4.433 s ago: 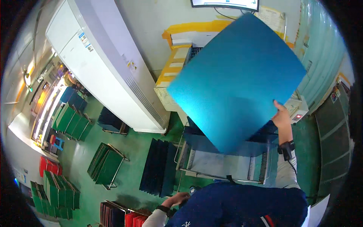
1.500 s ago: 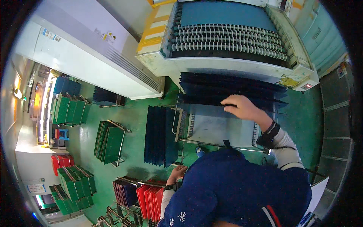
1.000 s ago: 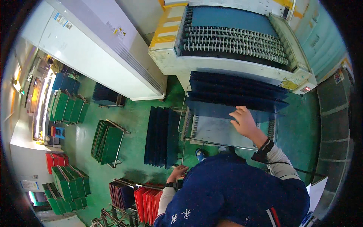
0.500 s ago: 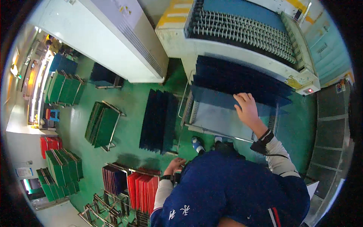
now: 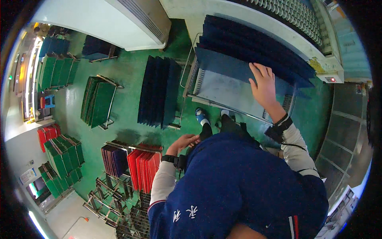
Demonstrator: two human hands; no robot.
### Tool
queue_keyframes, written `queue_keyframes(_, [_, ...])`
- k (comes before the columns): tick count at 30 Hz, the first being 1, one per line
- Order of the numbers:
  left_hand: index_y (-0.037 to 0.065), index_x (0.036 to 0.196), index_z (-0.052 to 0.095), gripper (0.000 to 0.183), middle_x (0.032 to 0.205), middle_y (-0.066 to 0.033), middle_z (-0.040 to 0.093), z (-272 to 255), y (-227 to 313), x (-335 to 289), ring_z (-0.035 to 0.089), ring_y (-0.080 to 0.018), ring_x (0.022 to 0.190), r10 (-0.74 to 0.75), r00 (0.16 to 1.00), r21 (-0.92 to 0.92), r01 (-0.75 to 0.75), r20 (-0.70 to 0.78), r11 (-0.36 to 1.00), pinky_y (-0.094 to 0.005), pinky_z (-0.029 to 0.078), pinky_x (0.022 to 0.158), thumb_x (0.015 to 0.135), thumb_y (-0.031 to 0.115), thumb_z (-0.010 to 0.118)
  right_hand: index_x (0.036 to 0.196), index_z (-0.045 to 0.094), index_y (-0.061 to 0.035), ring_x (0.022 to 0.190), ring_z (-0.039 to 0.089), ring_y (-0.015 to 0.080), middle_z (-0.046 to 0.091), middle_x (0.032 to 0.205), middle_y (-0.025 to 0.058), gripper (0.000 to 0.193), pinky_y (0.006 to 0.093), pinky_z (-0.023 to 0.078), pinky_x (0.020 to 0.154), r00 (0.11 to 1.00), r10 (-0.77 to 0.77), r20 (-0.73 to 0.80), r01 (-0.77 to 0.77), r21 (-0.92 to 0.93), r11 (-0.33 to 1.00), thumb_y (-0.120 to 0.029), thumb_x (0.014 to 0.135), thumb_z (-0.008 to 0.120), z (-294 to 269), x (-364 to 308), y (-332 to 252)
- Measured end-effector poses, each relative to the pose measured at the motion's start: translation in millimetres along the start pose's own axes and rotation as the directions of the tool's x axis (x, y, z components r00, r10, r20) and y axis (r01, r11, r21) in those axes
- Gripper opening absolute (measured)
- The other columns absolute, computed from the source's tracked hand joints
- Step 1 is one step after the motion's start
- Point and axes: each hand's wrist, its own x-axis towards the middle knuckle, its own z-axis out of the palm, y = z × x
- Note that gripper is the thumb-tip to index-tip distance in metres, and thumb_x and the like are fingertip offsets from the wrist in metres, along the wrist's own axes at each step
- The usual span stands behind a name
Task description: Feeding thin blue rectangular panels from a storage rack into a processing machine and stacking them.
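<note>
My right hand point(image 5: 263, 85) lies flat, fingers spread, on the front dark blue plate point(image 5: 234, 67) of a row standing in a wheeled metal rack point(image 5: 234, 101) below a white machine point(image 5: 254, 24). My left hand point(image 5: 182, 143) hangs by my hip, fingers loosely curled, holding nothing I can see. My blue-jacketed torso fills the lower middle.
Another rack of dark blue plates point(image 5: 159, 91) stands left of the cart on the green floor. Green plates point(image 5: 97, 101) sit in racks further left, red plates point(image 5: 143, 169) near my left arm. A long white cabinet point(image 5: 119, 20) runs across the top left.
The large blue sheet that my right hand held up is now out of the hand. That hand came down onto the plates in the rack, and my view tilted further down.
</note>
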Motion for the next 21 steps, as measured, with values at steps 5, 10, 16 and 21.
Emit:
queue_keyframes(5, [0.004, 0.105, 0.067, 0.054, 0.095, -0.0009, 0.064, 31.7, 44.2, -2.7, 0.056, -0.0127, 0.089, -0.019, 0.999, 0.046, 0.018, 0.026, 0.999, -0.0286, 0.046, 0.081, 0.089, 0.055, 0.063, 0.132, 0.055, -0.0100, 0.112, 0.049, 0.0302, 0.053, 0.126, 0.0083, 0.060, 0.0438, 0.042, 0.091, 1.000, 0.002, -0.005, -0.002, 0.013, 1.000, -0.010, 0.075, 0.071, 2.1, 2.6, 5.0])
queue_keyframes(10, [0.005, 0.097, 0.065, 0.034, 0.090, -0.0004, 0.062, 45.0, 76.7, -3.1, 0.055, -0.0110, 0.088, 0.113, 0.989, 0.064, -0.120, 0.101, 0.991, -0.0274, 0.045, 0.080, 0.093, 0.039, 0.064, 0.133, 0.055, -0.0110, 0.113, 0.049, 0.0301, 0.053, 0.127, 0.0074, 0.062, 0.0442, 0.042, 0.093, 1.000, 0.002, 0.001, -0.002, 0.047, 0.999, -0.010, 0.073, 0.072, 1.6, 2.4, 9.7])
queue_keyframes(16, [0.003, 0.094, 0.064, 0.020, 0.081, -0.0008, 0.062, 40.3, 70.3, 17.2, 0.055, -0.0109, 0.078, 0.200, 0.980, 0.180, -0.192, -0.026, 0.965, -0.0279, 0.046, 0.073, 0.090, 0.023, 0.067, 0.132, 0.055, -0.0110, 0.113, 0.049, 0.0302, 0.054, 0.126, 0.0072, 0.061, 0.0444, 0.043, 0.094, 1.000, -0.005, -0.006, 0.005, 0.082, 0.997, -0.010, 0.074, 0.072, -0.4, 2.2, 11.7])
queue_keyframes(21, [0.001, 0.094, 0.064, 0.023, 0.079, -0.0059, 0.064, 33.8, 50.6, 42.8, 0.057, -0.0134, 0.073, 0.310, 0.940, 0.383, -0.236, -0.142, 0.893, -0.0327, 0.047, 0.066, 0.089, 0.022, 0.068, 0.132, 0.056, -0.0108, 0.112, 0.049, 0.0302, 0.054, 0.126, 0.0072, 0.060, 0.0446, 0.042, 0.094, 1.000, -0.009, 0.010, 0.008, 0.093, 0.996, -0.011, 0.074, 0.072, -1.4, 3.6, 16.8])
